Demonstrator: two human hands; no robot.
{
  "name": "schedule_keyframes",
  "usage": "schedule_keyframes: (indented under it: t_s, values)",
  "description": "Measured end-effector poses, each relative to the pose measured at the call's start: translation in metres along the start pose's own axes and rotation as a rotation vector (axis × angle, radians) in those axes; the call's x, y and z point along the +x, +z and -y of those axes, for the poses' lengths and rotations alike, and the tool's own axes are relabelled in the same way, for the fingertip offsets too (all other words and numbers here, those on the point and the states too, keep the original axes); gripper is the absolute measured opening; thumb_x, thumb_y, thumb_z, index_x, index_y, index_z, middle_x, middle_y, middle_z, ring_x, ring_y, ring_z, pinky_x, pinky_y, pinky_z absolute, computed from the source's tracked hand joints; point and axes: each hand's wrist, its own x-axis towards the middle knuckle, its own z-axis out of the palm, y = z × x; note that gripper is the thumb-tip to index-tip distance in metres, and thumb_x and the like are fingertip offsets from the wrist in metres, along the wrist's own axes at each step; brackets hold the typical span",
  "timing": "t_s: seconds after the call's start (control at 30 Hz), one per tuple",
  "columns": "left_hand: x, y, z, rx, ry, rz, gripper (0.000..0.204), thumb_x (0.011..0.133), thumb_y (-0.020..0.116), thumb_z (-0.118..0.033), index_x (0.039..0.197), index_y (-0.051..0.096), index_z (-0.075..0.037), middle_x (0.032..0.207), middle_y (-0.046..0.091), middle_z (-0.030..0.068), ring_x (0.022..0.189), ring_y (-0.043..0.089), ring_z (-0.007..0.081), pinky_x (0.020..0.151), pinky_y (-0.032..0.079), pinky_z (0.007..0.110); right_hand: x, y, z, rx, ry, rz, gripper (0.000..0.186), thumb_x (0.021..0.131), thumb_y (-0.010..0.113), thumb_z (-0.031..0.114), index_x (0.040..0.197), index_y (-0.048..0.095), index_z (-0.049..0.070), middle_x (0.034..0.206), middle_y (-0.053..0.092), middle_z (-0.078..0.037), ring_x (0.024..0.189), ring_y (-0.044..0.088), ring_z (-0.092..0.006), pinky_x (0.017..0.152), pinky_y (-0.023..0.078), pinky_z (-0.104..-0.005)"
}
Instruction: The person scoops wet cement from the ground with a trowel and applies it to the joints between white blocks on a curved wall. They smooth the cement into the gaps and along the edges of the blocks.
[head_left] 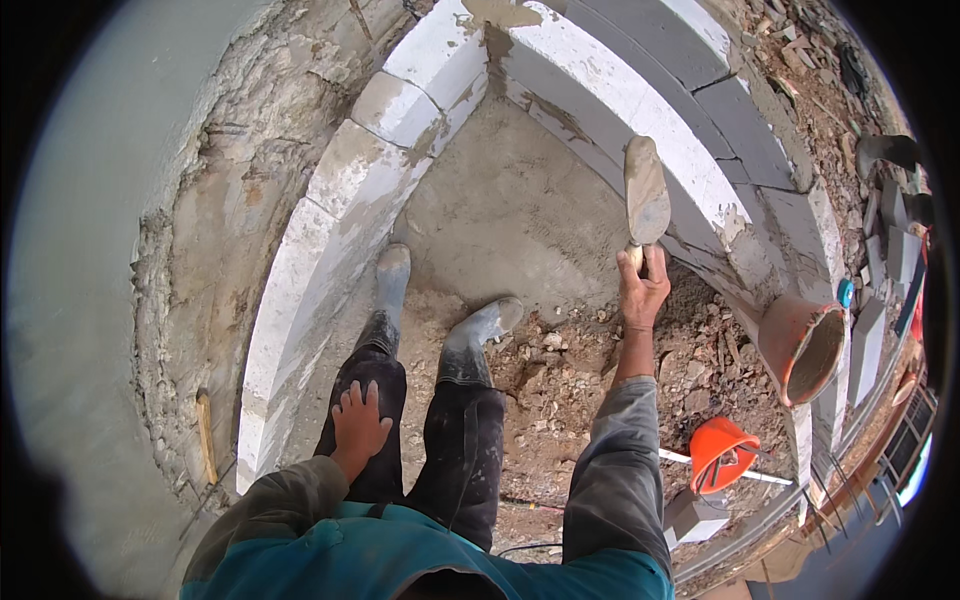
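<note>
My right hand (643,287) is closed around the handle of a trowel (648,195), its mortar-smeared blade pointing away from me over the inner edge of the right-hand block wall (600,75). My left hand (360,425) rests on my left thigh with its fingers spread and nothing in it. On the left, a second wall of pale blocks (335,185) curves in the fisheye picture and meets the right one at a far corner. A reddish bucket (772,340) with grey mortar inside sits tilted on the right wall.
My boots (480,325) stand between the walls, on grey mortar and rubble (560,400). An orange hard hat (712,445) lies near a loose block (695,520) at lower right. Steel bars (840,500) stick out beyond. Outside the left wall runs rough broken ground (240,190) with a wooden stick (206,435).
</note>
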Motion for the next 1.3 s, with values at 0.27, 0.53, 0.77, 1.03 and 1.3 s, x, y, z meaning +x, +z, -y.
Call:
schedule_keyframes:
  t_s: [0.27,0.53,0.77,1.03,1.3]
  values:
    - [0.013,0.016,0.015,-0.265,0.086,-0.178,0.083,0.072,0.073,-0.025,0.147,0.040,-0.009,0.147,0.039,0.0242,0.131,0.040,0.0435,0.105,0.034,0.057,0.095,0.213,-0.069,-0.065,0.112,0.193,0.039,0.083,0.076,0.022,0.113,0.069,-0.002,0.092,0.066,-0.007,0.085,0.060,-0.0130,0.080,0.049,-0.0286]
    - [0.015,0.004,0.028,-0.416,0.005,-0.135,0.084,0.072,0.073,-0.025,0.148,0.038,-0.010,0.149,0.037,0.0232,0.133,0.038,0.0429,0.105,0.034,0.056,0.189,0.266,0.011,-0.433,0.266,0.429,0.030,0.088,0.068,0.022,0.102,0.073,-0.005,0.069,0.064,-0.005,0.063,0.058,-0.0125,0.062,0.048,-0.0314]
    - [0.025,-0.009,0.040,-0.453,0.037,-0.114,0.085,0.073,0.074,-0.025,0.149,0.038,-0.011,0.149,0.037,0.0226,0.133,0.038,0.0432,0.106,0.033,0.056,0.207,0.212,0.073,-0.377,0.299,0.471,0.037,0.093,0.063,0.027,0.109,0.070,-0.005,0.071,0.065,-0.007,0.062,0.060,-0.0125,0.059,0.049,-0.0313]
    - [0.036,-0.033,0.052,-0.435,0.066,-0.056,0.084,0.074,0.074,-0.025,0.148,0.038,-0.011,0.148,0.038,0.0232,0.132,0.039,0.0437,0.105,0.035,0.056,0.161,0.240,0.021,-0.667,0.160,0.504,0.040,0.093,0.058,0.032,0.108,0.067,-0.004,0.083,0.070,-0.023,0.074,0.070,-0.0327,0.070,0.054,-0.0420]
    - [0.043,-0.042,0.057,-0.415,0.097,-0.053,0.083,0.073,0.072,-0.027,0.147,0.040,-0.010,0.147,0.039,0.0245,0.130,0.041,0.0451,0.102,0.037,0.057,0.199,0.293,-0.040,-0.672,0.136,0.449,0.037,0.093,0.058,0.030,0.098,0.066,-0.006,0.090,0.067,-0.031,0.092,0.066,-0.0454,0.085,0.051,-0.0500]
